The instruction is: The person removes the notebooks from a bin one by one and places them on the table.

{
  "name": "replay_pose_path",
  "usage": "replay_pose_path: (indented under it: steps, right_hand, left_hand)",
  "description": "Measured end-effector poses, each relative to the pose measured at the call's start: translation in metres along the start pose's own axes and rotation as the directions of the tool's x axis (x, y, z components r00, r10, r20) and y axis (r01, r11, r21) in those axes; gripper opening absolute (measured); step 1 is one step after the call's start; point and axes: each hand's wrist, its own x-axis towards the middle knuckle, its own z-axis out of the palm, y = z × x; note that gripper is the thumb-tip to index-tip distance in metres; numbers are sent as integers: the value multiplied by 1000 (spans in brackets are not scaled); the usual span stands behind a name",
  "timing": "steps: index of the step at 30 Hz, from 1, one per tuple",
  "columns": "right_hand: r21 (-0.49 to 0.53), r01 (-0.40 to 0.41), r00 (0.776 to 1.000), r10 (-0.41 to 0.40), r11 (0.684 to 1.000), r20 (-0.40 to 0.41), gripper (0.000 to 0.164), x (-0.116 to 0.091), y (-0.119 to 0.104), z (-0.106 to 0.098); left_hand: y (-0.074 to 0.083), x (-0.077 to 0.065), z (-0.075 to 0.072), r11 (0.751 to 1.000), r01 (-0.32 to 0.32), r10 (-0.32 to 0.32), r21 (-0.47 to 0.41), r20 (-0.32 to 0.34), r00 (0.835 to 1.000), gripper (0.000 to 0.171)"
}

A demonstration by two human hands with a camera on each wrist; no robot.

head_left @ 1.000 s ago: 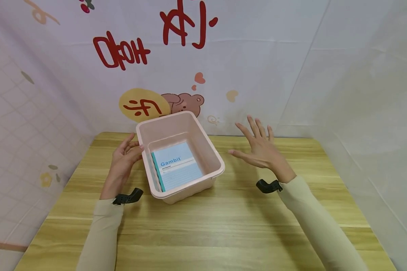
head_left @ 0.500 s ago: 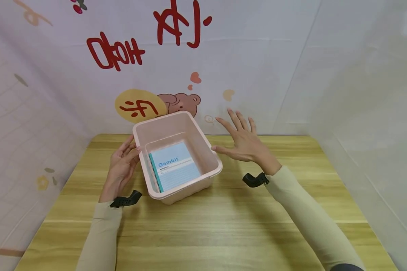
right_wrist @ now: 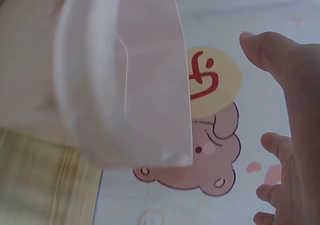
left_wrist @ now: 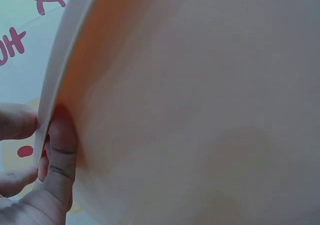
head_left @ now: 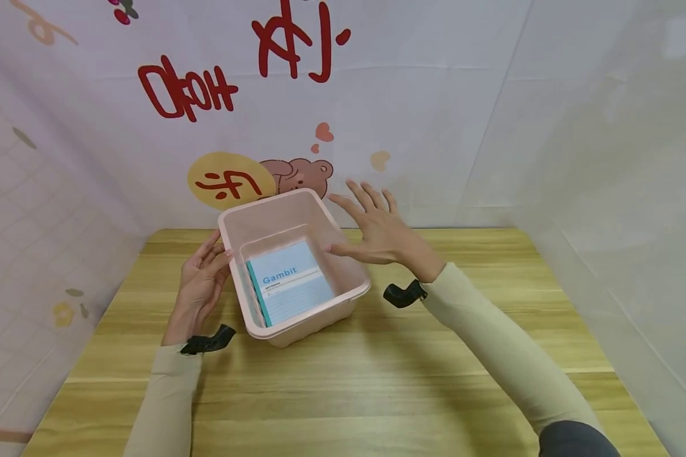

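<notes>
A pale pink plastic bin (head_left: 317,322) stands tilted and turned on the wooden table, its open top toward the head camera. Flat on the bin's bottom lies a light blue notebook (head_left: 290,287) with a green spine, lettered "Gambit". My left hand (head_left: 200,282) pinches the bin's left rim between thumb and fingers; the left wrist view shows the pinch close up on the bin wall (left_wrist: 200,85). Over the right rim hovers my right hand (head_left: 380,233), fingers spread. The right wrist view shows a gap between its thumb (right_wrist: 265,50) and the bin (right_wrist: 150,95).
Behind the wooden table (head_left: 343,406) hangs a white cloth backdrop (head_left: 434,114) with red characters and a cartoon bear (head_left: 305,178). Pale cloth walls stand to the left and right. Each wrist carries a black camera mount.
My right hand has moved left, from beside the bin to over its right rim, fingers still spread. The left hand keeps its pinch. The head view has shifted slightly.
</notes>
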Motion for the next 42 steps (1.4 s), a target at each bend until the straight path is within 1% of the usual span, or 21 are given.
replay_pose_path:
  steps: [7, 13, 18, 21, 25, 29, 33, 35, 42]
  right_hand:
    - [-16, 47, 999, -46, 999, 22, 92, 22, -15, 0]
    - [-33, 70, 994, -67, 997, 84, 94, 42, -26, 1]
    - [-12, 113, 989, -111, 994, 101, 92, 58, -34, 7]
    - [-7, 131, 986, -130, 991, 106, 91, 69, -39, 13]
    - [-14, 128, 984, -125, 992, 128, 92, 80, -45, 17]
    - [-6, 103, 983, -101, 995, 155, 91, 88, -52, 21]
    - [2, 88, 977, -86, 996, 193, 90, 97, -59, 30]
    - [-6, 93, 974, -90, 996, 210, 90, 101, -63, 35]
    - [-31, 107, 960, -95, 994, 263, 93, 111, -75, 53]
  left_hand:
    - [0, 1, -1, 1000, 5, -5, -1, 4, 1000, 75]
    - [1, 2, -1, 1000, 1, -1, -15, 0, 1000, 76]
    - [2, 2, -4, 999, -17, 18, -31, 11, 1000, 75]
    - [3, 0, -6, 999, -15, 15, -33, 14, 1000, 76]
    - [3, 1, -6, 999, -9, 10, -40, 23, 1000, 77]
    - [1, 4, -4, 1000, -12, 13, -25, 25, 1000, 75]
    - [0, 4, -5, 999, -6, 6, -33, 19, 1000, 76]
    - [-1, 3, -6, 999, -1, 2, -42, 21, 1000, 78]
    - [-1, 1, -5, 1000, 8, -8, -27, 15, 1000, 79]
